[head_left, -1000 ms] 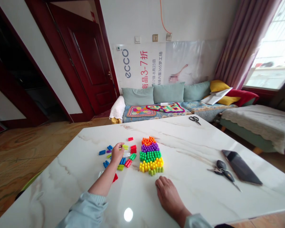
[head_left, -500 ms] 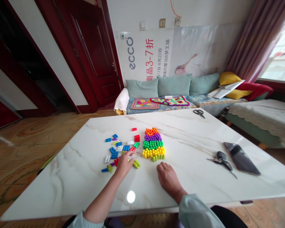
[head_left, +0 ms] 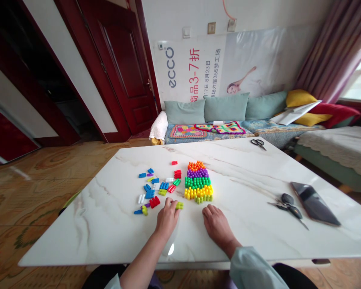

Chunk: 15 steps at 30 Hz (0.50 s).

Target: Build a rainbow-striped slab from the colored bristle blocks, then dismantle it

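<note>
My left hand (head_left: 167, 216) has its thumb and fingers closed on a lime-green peg block (head_left: 179, 205) at the table's middle. Loosely bent, the fingers of my right hand (head_left: 218, 225) rest on the table, and I see nothing held there. Just beyond it stands a grouped set of peg blocks in coloured bands: lime (head_left: 203, 199), yellow (head_left: 198, 192), green (head_left: 197, 183), purple (head_left: 197, 173) and orange (head_left: 196, 165). Scattered left of the set are loose blocks, among them red (head_left: 154, 202), blue (head_left: 149, 194), white (head_left: 141, 198) and lime (head_left: 162, 192) ones.
The white marble-patterned table (head_left: 87, 216) carries a phone (head_left: 315, 203) and keys (head_left: 289, 205) at the right. Black-handled scissors (head_left: 258, 143) lie near its far edge. Behind it is a sofa (head_left: 180, 140) with cushions.
My left hand has moved from the scattered blocks toward me and closed on the lime-green block. My right hand stays at the same place on the table. The view has shifted slightly.
</note>
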Available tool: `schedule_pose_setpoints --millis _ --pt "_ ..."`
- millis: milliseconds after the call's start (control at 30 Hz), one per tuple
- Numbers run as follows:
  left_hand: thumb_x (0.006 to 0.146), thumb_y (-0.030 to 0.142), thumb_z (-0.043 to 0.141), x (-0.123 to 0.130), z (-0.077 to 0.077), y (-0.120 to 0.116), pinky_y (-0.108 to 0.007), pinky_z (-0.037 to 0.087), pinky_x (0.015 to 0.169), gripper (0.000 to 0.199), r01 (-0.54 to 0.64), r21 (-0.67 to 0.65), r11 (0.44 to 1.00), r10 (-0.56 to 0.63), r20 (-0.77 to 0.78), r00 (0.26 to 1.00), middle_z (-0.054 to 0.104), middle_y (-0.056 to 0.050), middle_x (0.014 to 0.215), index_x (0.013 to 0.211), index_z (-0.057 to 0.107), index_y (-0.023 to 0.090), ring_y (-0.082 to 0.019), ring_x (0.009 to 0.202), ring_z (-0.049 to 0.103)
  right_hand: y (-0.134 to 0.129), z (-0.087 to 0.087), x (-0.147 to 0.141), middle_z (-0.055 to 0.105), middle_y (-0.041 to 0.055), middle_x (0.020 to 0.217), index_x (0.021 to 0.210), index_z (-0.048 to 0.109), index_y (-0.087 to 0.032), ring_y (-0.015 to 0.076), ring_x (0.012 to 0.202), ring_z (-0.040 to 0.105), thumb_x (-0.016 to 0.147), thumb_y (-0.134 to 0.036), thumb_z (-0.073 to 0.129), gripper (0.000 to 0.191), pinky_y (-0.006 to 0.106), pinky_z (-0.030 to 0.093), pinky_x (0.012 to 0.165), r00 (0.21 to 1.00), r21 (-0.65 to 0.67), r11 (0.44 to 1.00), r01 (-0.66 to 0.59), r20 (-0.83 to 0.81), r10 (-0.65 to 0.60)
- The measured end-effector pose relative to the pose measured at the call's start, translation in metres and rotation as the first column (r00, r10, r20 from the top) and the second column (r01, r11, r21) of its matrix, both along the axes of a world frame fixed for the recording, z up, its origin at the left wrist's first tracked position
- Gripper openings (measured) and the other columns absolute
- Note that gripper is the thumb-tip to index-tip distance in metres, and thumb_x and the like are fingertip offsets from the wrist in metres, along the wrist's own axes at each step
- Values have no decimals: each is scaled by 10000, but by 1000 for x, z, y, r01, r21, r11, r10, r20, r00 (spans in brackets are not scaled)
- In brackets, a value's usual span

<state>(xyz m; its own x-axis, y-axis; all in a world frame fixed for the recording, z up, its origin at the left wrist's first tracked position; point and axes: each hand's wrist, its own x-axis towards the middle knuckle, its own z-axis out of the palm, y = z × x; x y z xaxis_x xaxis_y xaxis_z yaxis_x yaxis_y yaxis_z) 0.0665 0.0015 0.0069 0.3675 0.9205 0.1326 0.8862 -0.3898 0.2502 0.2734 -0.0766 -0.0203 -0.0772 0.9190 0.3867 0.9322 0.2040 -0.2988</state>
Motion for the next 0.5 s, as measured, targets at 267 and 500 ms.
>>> schedule_pose_setpoints --millis 267,500 --pt "925 115 349 5 13 5 -284 514 691 329 104 -27 994 -107 -322 941 589 -98 1073 1134 601 155 -214 859 668 0 1 1 540 35 789 802 513 -190 169 765 479 852 -73 440 146 281 327 695 1000 23 1000 -6 2 6" --pt "776 -56 431 24 19 23 -317 515 735 316 212 -136 968 -243 -291 925 622 -159 1029 902 684 88 -242 846 671 0 0 0 539 37 792 798 508 -189 175 767 475 870 -92 439 140 285 328 701 1000 18 1000 -8 3 8"
